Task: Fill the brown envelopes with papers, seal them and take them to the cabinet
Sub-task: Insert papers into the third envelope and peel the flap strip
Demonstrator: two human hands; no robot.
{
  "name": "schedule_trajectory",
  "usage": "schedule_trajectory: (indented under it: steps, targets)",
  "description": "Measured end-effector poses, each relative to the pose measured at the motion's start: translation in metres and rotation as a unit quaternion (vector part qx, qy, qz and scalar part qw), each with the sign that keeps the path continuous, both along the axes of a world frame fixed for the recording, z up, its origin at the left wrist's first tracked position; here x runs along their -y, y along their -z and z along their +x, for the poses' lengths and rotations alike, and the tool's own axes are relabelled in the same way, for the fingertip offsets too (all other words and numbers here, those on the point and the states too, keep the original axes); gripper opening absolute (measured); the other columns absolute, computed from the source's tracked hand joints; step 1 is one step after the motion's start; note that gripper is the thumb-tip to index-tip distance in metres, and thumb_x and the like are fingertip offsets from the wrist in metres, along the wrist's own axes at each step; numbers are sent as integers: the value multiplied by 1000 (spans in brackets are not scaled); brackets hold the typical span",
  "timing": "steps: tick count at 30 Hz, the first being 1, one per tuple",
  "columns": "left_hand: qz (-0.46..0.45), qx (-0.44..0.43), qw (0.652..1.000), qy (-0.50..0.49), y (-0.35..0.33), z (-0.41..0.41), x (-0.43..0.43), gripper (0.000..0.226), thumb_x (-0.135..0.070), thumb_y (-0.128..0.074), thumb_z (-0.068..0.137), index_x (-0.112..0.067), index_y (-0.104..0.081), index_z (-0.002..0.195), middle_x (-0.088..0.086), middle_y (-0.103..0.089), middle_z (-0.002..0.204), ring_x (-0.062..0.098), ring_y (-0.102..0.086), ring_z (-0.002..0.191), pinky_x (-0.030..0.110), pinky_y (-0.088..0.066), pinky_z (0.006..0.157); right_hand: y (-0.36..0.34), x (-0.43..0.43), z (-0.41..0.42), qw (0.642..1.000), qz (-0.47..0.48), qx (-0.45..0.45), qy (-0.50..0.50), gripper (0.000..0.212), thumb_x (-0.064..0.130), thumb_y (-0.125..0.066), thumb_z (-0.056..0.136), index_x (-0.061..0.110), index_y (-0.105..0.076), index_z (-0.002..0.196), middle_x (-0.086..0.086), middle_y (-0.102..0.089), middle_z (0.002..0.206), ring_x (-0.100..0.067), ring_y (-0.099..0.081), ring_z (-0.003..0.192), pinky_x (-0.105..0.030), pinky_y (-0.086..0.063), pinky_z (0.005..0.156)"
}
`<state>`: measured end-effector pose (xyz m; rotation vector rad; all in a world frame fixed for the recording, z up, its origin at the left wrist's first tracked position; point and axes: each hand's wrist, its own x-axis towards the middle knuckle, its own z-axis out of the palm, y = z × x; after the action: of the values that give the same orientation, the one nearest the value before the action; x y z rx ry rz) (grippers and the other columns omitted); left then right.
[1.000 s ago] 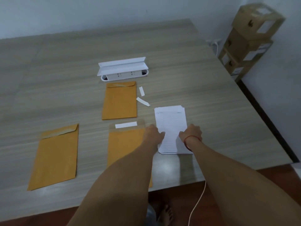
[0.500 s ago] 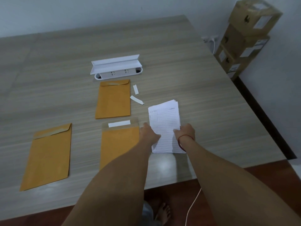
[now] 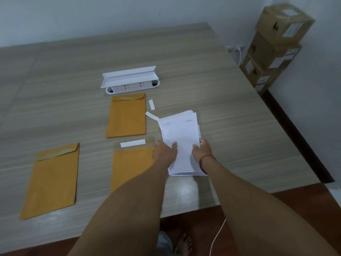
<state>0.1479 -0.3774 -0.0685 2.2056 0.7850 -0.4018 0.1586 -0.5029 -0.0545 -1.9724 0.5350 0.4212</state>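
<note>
Left hand [image 3: 164,153] lies flat on the papers [image 3: 181,132]; right hand [image 3: 202,150] pinches their edge. Best to lift a few sheets squarely.

The left forearm [image 3: 132,191] hides the near right corner of the closest envelope [image 3: 129,167]. The left grip [image 3: 164,152] covers the left edge of the papers [image 3: 181,137]; whether its fingers curl under them cannot be told. The right grip [image 3: 202,150] pinches their right edge, fingertips hidden. The top sheet's writing is too small to read. Labels on the boxes [image 3: 276,43] are blurred. The desk [image 3: 55,80] runs off the left edge.
</note>
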Motion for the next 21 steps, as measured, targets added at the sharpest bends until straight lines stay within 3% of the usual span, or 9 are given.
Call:
schedule_trajectory:
  steps: [2,7,12,16,19,21]
  targets:
    - [18,15,1000,-19,-1,1,-1,75,-57,-40,93,0,-32,140,17,-43,141,33,-40,131,44,-35,107,-4,3,0,999,29,-11,-8,33,11,-41,99,6,-48,130,-11,-58,128,-25,-56,113,-28,-41,88]
    - [-123,52,989,-64,-16,6,-5,49,-37,-37,101,-1,-41,135,14,-51,134,32,-50,123,39,-42,98,-10,-3,0,997,76,-21,-13,36,13,-53,93,7,-51,128,-9,-61,124,-20,-55,99,-28,-44,84]
    - [-126,65,988,-60,-39,2,-32,42,-30,-31,104,-2,-39,135,14,-51,134,31,-49,123,36,-40,97,-27,-34,5,995,94,-13,-27,37,15,-50,96,8,-47,132,-7,-58,125,-23,-55,106,-26,-40,85]
    - [-107,76,989,-65,-45,-5,-77,41,-29,-27,105,-3,-38,135,14,-50,135,31,-48,123,36,-38,93,-35,-63,13,987,83,-60,-127,20,17,-53,94,11,-64,109,-5,-65,106,-20,-57,92,-28,-48,82]
    - [-113,76,988,-68,-41,-10,-105,41,-30,-27,104,-7,-38,136,11,-50,135,29,-47,123,41,-39,103,-37,-77,17,980,69,-73,-173,15,12,-56,93,9,-66,105,-3,-62,99,-18,-57,91,-27,-50,81]
    - [-111,77,989,-66,-38,-14,-119,43,-33,-28,104,-8,-38,137,10,-49,136,29,-47,124,46,-38,106,-34,-89,21,981,50,-60,-180,20,9,-56,93,4,-65,110,-5,-62,99,-19,-56,88,-23,-50,70]
